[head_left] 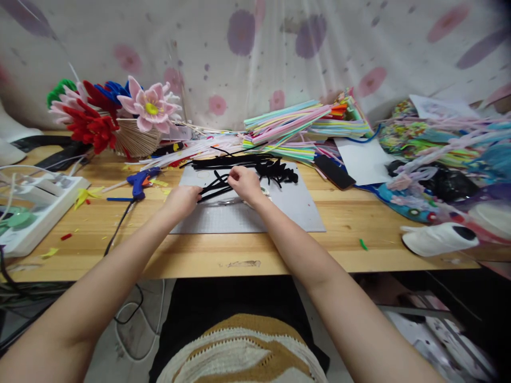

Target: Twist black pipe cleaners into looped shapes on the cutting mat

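Note:
Black pipe cleaners [243, 167] lie in a loose pile on a grey cutting mat [279, 210] at the middle of the wooden table [359, 234]. My left hand [182, 200] is closed on the near ends of a few black pipe cleaners at the mat's left side. My right hand [246, 183] pinches the same bundle a little further right, fingers curled over the strands. A round clear object under my right hand is mostly hidden.
A blue glue gun [140, 181] lies left of the mat, its cord running off the edge. Pipe-cleaner flowers [120, 109] stand at back left, coloured pipe-cleaner stacks [295, 125] at back centre, a white power strip [35, 205] at left, and a craft clutter pile [443, 154] at right.

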`<state>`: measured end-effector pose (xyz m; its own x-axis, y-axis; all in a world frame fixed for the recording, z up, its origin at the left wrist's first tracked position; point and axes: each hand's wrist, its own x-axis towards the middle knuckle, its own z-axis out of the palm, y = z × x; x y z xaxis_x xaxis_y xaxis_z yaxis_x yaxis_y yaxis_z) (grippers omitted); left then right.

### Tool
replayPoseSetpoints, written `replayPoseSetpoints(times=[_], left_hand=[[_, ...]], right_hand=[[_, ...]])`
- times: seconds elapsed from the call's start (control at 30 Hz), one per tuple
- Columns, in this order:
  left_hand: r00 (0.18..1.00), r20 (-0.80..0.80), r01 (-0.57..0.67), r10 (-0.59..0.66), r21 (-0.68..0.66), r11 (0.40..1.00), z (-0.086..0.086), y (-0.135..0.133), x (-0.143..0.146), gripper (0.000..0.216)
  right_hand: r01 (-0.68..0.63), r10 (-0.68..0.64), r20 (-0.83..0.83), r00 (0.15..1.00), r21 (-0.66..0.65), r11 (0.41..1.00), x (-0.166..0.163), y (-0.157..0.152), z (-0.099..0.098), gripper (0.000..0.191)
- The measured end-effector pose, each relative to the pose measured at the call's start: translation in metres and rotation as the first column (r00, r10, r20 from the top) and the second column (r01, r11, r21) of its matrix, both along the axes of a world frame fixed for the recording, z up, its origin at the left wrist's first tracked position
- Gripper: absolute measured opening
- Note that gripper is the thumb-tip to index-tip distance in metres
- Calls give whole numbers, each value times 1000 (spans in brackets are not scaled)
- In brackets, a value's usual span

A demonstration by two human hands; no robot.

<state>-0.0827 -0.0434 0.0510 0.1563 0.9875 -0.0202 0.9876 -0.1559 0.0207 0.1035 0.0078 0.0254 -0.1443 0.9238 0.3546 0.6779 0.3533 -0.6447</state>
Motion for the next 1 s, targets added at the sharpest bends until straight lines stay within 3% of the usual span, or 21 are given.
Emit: replayPoseSetpoints(times=[0.1, 0.2, 0.3, 0.37, 0.47, 0.57, 0.63, 0.73, 0.8, 0.9, 1.0], left_hand=[[999, 24, -25, 25, 0, 1000, -1, 2, 2, 22], [999, 30, -22, 22, 10, 1000, -5, 8, 6, 23], [1000, 2, -1, 1, 3, 1000, -9, 15, 10, 24], [1000, -26, 2, -2, -4, 1000, -11, 18, 8, 25], [998, -58, -32, 31, -7, 999, -13, 21, -2, 26], [995, -74, -67, 68, 10, 998, -15, 21, -15, 28], [994, -93, -62, 63, 16, 998, -15, 21, -20, 29], [991, -133, -18, 19, 14, 1000, -15, 20, -20, 29], [986, -169, 8, -4, 21, 1000, -16, 19, -19, 30], [977, -211, 22, -13, 39, 999, -18, 19, -19, 31], [976, -219, 10, -1, 41, 999, -20, 19, -22, 31]], right_hand=[[15, -54, -272, 961, -143, 990, -1, 4, -4, 7], [-65, -135, -543, 828, -334, 940, -5, 7, -8, 8], [-120, -202, -670, 714, -402, 908, -7, 6, -6, 10], [-130, -207, -681, 702, -408, 904, -2, 5, -4, 10], [-117, -120, -542, 832, -383, 916, 20, 5, 1, 7], [-110, 83, -92, 992, -345, 932, 53, 1, 3, 7], [-132, 231, 243, 942, -365, 922, 71, -5, 4, 19], [-196, 338, 498, 799, -315, 928, 82, -17, 3, 37], [-210, 325, 574, 752, -259, 943, 82, -24, 4, 44], [-206, 296, 634, 715, -214, 955, 81, -27, 7, 38], [-220, 350, 556, 754, -289, 932, 88, -23, 10, 29]])
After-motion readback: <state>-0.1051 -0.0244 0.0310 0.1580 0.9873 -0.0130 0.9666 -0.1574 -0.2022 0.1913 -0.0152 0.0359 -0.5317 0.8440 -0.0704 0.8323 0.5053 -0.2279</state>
